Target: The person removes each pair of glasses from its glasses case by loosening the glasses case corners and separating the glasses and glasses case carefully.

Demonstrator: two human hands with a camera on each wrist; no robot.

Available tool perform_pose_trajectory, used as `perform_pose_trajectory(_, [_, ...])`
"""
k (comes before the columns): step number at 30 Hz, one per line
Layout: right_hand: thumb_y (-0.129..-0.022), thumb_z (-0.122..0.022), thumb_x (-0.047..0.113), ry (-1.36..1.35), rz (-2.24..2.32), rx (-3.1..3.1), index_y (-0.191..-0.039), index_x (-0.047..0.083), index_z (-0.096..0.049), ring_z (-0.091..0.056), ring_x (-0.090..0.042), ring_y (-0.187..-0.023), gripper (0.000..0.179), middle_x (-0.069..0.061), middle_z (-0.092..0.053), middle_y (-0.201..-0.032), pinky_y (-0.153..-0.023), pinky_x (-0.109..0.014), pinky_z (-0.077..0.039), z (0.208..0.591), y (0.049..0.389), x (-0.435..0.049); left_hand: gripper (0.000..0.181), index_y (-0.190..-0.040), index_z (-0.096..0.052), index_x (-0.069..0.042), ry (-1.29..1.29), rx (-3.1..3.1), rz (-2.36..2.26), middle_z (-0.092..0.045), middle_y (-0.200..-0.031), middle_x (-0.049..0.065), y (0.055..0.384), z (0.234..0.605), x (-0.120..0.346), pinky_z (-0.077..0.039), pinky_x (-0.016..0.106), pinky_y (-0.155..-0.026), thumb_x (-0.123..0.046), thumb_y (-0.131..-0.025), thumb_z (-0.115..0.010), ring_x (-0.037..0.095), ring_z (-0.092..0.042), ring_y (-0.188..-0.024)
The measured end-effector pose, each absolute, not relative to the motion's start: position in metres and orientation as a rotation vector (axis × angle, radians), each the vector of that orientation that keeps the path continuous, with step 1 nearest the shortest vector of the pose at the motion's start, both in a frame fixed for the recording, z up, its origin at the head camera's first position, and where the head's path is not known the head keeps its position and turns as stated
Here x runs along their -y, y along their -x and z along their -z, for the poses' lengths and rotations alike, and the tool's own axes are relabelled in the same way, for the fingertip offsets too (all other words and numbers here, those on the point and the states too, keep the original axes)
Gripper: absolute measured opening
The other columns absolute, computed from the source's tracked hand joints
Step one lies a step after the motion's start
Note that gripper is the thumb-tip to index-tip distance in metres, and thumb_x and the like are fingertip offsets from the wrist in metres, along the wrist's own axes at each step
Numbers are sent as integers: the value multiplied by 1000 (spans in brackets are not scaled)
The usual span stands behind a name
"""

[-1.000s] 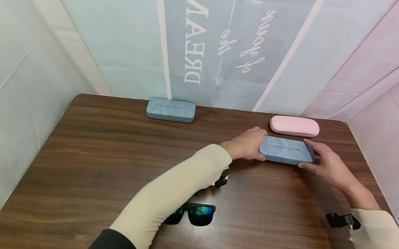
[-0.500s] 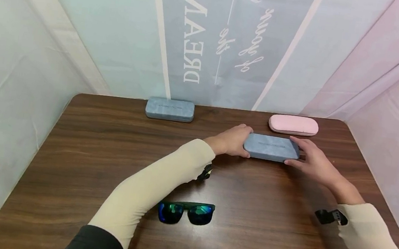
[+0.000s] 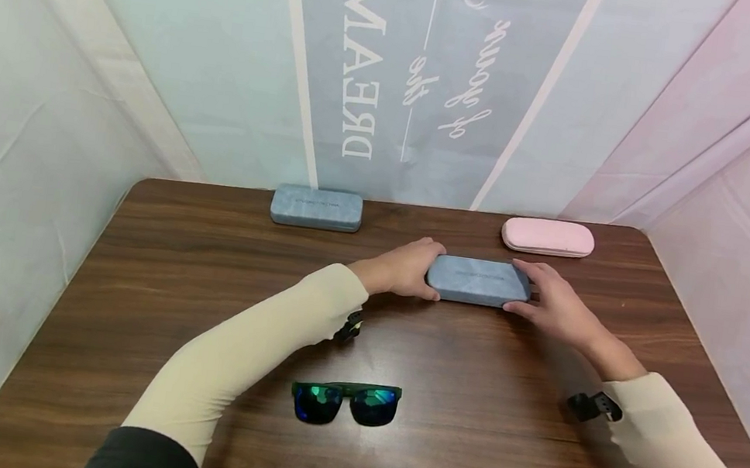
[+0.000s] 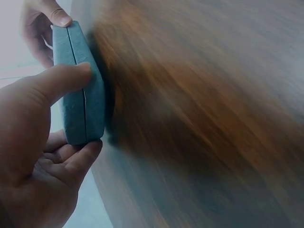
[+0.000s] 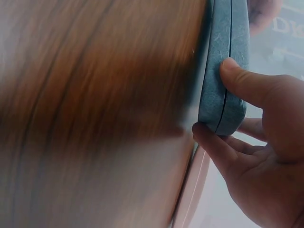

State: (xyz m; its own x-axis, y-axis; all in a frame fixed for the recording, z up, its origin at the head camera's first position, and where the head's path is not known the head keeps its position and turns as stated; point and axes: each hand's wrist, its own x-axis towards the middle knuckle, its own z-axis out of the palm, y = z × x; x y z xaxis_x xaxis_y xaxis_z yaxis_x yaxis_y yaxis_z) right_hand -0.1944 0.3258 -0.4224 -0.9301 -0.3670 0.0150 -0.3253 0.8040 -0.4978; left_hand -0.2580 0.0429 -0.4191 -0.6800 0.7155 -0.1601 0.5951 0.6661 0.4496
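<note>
Between my two hands is a closed blue-grey glasses case (image 3: 478, 282), close over the dark wooden table. My left hand (image 3: 406, 267) grips its left end, and my right hand (image 3: 552, 303) grips its right end. In the left wrist view the thumb presses on the front of the case (image 4: 76, 109) near its lid seam, with fingers at the end. The right wrist view shows the right thumb on the front of the case (image 5: 221, 99) too, fingers curled at its end. Nearer the front lies a pair of dark sunglasses (image 3: 345, 404) with mirrored blue-green lenses.
A second blue-grey glasses case (image 3: 317, 208) sits at the table's back edge, left of the hands. A pink glasses case (image 3: 548, 237) lies at the back right. Fabric curtains (image 3: 222, 51) stand behind and beside the wooden table (image 3: 459, 463).
Both hands have moved left together, carrying the blue-grey glasses case from in front of the pink one toward the table's middle. The left sleeve no longer covers part of the sunglasses.
</note>
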Motion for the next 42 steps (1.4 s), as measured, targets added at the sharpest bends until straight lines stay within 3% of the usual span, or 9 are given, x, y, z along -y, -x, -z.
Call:
perform_pose_trajectory(21, [-84, -85, 10, 647, 904, -2851, -147, -9, -44, -57, -40, -121, 78, -28, -49, -140, -93, -53, -53, 429, 209, -278, 74, -143, -48, 0, -1031, -2588, -674, -54, -137, 11, 257, 425, 23, -41, 34, -107, -34, -87, -82, 21, -51, -124])
perform_pose_trajectory(42, [-83, -87, 23, 732, 907, -2857, -145, -2, -50, -56, -31, -119, 76, -20, -55, -136, -95, -50, -51, 438, 211, -248, 75, -141, -49, 0, -977, -2593, -802, -54, -138, 13, 251, 438, 65, -39, 37, -110, -30, -84, -85, 23, -50, -129])
